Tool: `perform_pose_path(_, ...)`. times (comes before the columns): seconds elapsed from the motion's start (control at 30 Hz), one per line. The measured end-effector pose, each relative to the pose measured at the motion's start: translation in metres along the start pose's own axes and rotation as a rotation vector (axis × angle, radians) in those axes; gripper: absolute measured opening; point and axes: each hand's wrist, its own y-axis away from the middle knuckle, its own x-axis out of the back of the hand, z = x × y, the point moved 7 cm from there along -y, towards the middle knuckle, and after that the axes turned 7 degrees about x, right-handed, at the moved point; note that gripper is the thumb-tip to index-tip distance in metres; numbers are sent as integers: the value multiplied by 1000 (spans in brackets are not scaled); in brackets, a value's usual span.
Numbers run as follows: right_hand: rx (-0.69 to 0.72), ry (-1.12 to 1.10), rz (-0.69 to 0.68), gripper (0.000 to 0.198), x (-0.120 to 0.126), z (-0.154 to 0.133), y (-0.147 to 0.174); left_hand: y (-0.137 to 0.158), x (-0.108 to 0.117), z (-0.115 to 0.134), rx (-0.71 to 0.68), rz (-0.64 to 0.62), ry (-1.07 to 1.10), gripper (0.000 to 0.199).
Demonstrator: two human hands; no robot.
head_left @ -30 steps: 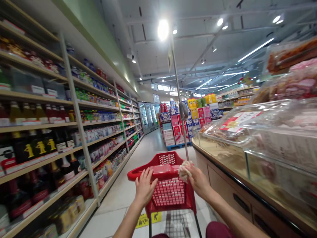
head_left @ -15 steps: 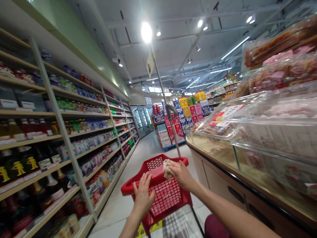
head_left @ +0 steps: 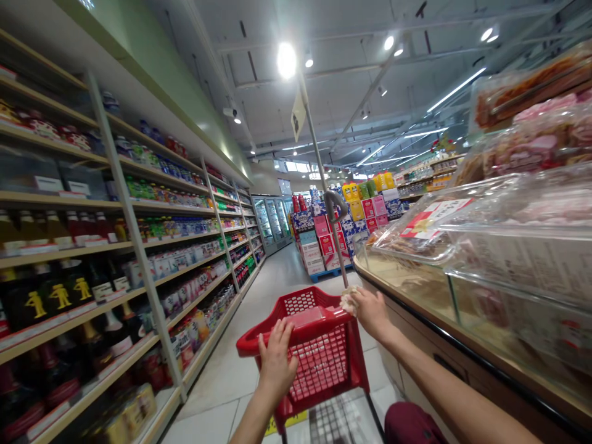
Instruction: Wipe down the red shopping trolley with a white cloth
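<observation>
A red plastic shopping cart (head_left: 324, 357) stands upright in front of me, with a grey pole (head_left: 324, 179) rising behind it. My left hand (head_left: 277, 364) is open, its fingers stretched out over the cart's near rim at the left. Crumpled in the fingertips of my right hand (head_left: 370, 311) is an off-white cloth (head_left: 349, 301), at the right end of the cart's rim. The hand covers part of the cloth, and whether the cloth touches the rim there I cannot tell.
Tall shelves (head_left: 185, 277) of bottles and packets line the left. Close on the right is a display counter (head_left: 444, 314) with clear-lidded food boxes (head_left: 430, 216). Stacked cartons (head_left: 328, 243) stand on a pallet farther ahead, with glass-door coolers (head_left: 272, 219) at the back left.
My right hand has slid the cloth rightward along the rim to its right end. The left hand has stayed on the rim. The whole view has shifted slightly.
</observation>
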Motion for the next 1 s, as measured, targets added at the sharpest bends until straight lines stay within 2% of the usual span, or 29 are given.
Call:
perform_pose_path(0.07, 59, -33, 12, 20, -9, -20, 1, -1, -1, 4, 10, -7, -5, 68)
perform_pose_path(0.13, 237, -104, -1, 23, -23, -55, 4, -4, -3, 7, 21, -19, -13, 69)
perform_pose_path(0.2, 361, -148, -18, 26, -30, -75, 7, -6, -4, 11, 21, -25, -25, 70)
perform_pose_path(0.27, 317, -134, -40, 25, -24, -62, 4, -7, -3, 15, 14, -26, -37, 70)
perform_pose_path(0.37, 88, -44, -52, 19, 1, -14, -5, -7, -1, 24, 5, -21, -40, 67)
perform_pose_path(0.4, 55, -18, -67, 18, 6, -6, -7, -8, 0, 26, 4, -15, -37, 65)
perform_pose_path(0.47, 97, -14, -113, 19, 3, -11, -7, -9, -2, 30, 1, -4, -33, 61)
perform_pose_path(0.53, 105, -25, -119, 21, -10, -27, -5, -11, -5, 31, -5, 3, -30, 58)
perform_pose_path(0.6, 206, -57, -29, 25, -20, -48, -3, -13, -9, 31, -21, 10, -29, 56)
perform_pose_path(0.67, 228, -78, 23, 25, -25, -53, 0, -14, -10, 29, -45, 23, -27, 55)
perform_pose_path(0.77, 41, -55, 32, 26, -24, -33, 3, -15, -9, 27, -72, 48, -7, 54)
perform_pose_path(0.83, -4, -32, 27, 29, -23, -32, 5, -16, -8, 24, -70, 53, 25, 54)
perform_pose_path(0.93, 164, -54, 6, 29, -27, -57, 5, -18, -7, 13, -40, 21, 109, 50)
perform_pose_path(1.0, 172, -81, -13, 27, -30, -65, 3, -19, -5, 4, -28, -25, 177, 46)
